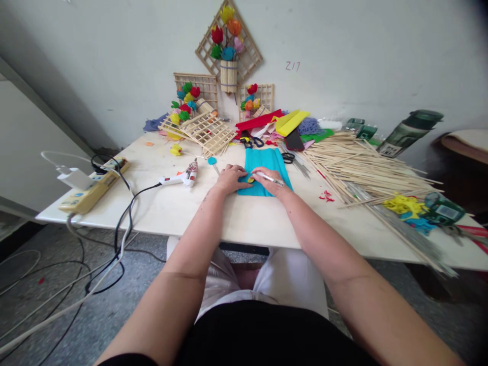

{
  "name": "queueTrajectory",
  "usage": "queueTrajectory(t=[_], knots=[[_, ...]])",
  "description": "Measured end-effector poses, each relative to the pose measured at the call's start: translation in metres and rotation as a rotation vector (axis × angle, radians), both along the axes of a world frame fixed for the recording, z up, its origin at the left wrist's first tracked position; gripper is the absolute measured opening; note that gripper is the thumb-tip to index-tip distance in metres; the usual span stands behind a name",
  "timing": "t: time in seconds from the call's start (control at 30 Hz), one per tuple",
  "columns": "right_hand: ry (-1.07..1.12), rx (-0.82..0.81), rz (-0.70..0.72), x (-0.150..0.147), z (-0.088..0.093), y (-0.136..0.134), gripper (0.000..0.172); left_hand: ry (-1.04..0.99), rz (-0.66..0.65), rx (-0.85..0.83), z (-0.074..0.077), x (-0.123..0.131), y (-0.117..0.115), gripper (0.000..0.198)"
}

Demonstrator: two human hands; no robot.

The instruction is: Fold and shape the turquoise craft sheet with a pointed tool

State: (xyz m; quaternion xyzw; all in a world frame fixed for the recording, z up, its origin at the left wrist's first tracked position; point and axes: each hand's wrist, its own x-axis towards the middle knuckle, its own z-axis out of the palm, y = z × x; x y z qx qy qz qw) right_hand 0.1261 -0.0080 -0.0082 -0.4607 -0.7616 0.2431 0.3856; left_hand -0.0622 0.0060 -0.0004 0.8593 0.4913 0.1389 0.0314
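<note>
- Table (244, 223) first: it is big and pale, and craft stuff is all over the far half. The person sits at its 6 o'clock edge.
- Sticks (362, 168) lie in a wide, thin pile at 3 o'clock from the hands.
- The teal sheet (267, 162) lies flat on the table right in front of the person. It runs from under both hands up toward 12 o'clock.
- The left hand (229, 179) lies palm down on the sheet's 9 o'clock edge. Its fingers are flat and close together, pressing the sheet down.
- The right hand (271, 183) rests on the sheet just beside the left one, at 3 o'clock from it. Its fingers pinch a white pen (269, 177).
- A glue gun (183, 178) lies at 9 o'clock from the left hand, a little apart, with its cord running off the table.
- Scissors (288, 157) lie at 1 o'clock from the right hand, by the sheet's edge.
- A yellow bit (250, 179) sits on the sheet between the two hands. I cannot tell its shape.
- I think the pen is for drawing around that bit. To do it well, press the bit and the sheet so nothing slides, hold the pen tip snug to the edge, and go slowly.
</note>
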Motion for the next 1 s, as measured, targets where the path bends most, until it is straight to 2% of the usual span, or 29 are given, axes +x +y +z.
queueTrajectory(t=[0.13, 0.27, 0.5, 1.0], knots=[[-0.051, 0.003, -0.014, -0.0005, -0.0012, 0.0026, 0.022, -0.002, -0.001, -0.003, -0.0014, -0.0003, 0.0017, 0.048], [-0.136, 0.073, -0.055, -0.0009, 0.0, 0.0036, 0.018, -0.008, 0.003, -0.005, -0.0011, 0.0, 0.0014, 0.049], [0.092, -0.027, -0.129, 0.0048, 0.0053, -0.0022, 0.021, -0.019, 0.016, -0.042, 0.0047, 0.001, -0.0036, 0.051], [-0.003, -0.026, -0.165, 0.0068, 0.0016, -0.0016, 0.016, -0.078, 0.019, -0.053, -0.0025, -0.0019, 0.0038, 0.049]])
